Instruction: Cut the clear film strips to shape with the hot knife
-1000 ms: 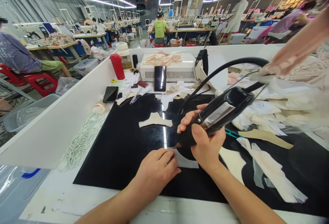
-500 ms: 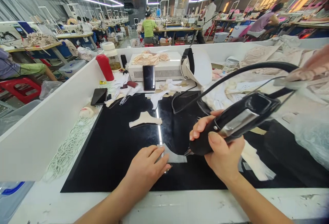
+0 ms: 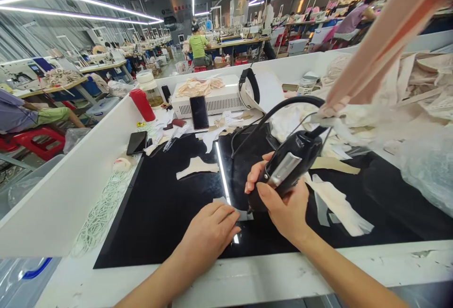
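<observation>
My right hand [image 3: 283,204] is wrapped round a black corded cutting tool [image 3: 286,164], its tip down on the black glossy mat [image 3: 163,213]. My left hand [image 3: 212,232] lies palm down on the mat, fingers bent, pressing the near edge of a small pale fabric piece [image 3: 244,213] that sits between both hands. The tool's black cable [image 3: 283,107] arcs up and to the right. Another cut cream fabric piece [image 3: 196,167] lies farther back on the mat.
White partition walls [image 3: 71,176] box in the bench. A red bottle [image 3: 141,104], two phones [image 3: 199,112], a white box [image 3: 212,98] with fabric on top stand at the back. Fabric scraps [image 3: 336,202] and a plastic bag [image 3: 424,166] lie right. White elastic loops [image 3: 102,206] lie left. Workers sit at distant tables.
My view has shifted. The right hand with the tool moved left and closer to the left hand. The fabric piece between them looks smaller, mostly under my left fingers.
</observation>
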Demonstrator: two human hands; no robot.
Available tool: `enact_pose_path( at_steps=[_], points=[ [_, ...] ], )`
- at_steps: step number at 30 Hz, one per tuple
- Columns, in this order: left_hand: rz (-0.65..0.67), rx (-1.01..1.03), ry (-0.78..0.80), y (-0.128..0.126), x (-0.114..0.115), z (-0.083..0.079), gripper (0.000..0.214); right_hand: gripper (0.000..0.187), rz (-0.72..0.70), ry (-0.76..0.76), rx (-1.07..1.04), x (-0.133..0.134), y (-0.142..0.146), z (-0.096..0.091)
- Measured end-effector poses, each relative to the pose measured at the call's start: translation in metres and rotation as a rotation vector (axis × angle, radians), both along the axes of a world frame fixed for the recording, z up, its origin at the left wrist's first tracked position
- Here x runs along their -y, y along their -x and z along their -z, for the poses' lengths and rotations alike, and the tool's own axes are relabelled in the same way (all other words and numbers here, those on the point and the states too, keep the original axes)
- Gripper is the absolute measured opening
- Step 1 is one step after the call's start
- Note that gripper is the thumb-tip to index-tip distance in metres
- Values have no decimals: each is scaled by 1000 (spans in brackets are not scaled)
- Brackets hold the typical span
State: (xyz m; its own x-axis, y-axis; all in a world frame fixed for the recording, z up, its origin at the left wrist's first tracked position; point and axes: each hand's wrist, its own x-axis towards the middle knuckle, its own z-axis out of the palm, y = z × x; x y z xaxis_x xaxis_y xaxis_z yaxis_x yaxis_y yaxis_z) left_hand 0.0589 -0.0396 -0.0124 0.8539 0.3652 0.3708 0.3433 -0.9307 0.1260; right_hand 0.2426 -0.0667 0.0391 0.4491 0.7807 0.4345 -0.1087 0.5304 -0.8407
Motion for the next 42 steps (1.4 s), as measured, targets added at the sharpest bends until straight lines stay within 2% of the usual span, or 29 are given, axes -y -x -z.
enact_pose_path(
  at_steps=[10, 21, 30, 36, 39, 42],
  points=[
    [10, -76, 11, 0, 2, -7, 18, 34, 59, 20, 18, 2, -4, -4],
    [0, -40, -37, -3, 3, -9, 19, 33, 90, 7, 48, 0, -7, -4],
    [-7, -44, -1, 1, 4, -3, 20, 31, 119, 50, 68, 2, -6, -3],
    [-6, -45, -12, 1, 4, -4, 21, 38, 51, 2, -59, 9, -6, -1],
    [-7, -46, -9, 1, 4, -5, 21, 40, 23, 5, -54, 11, -6, 0],
    [-3, -42, -14, 0, 3, -5, 20, 37, 57, 29, -30, 12, -5, 1]
  ],
)
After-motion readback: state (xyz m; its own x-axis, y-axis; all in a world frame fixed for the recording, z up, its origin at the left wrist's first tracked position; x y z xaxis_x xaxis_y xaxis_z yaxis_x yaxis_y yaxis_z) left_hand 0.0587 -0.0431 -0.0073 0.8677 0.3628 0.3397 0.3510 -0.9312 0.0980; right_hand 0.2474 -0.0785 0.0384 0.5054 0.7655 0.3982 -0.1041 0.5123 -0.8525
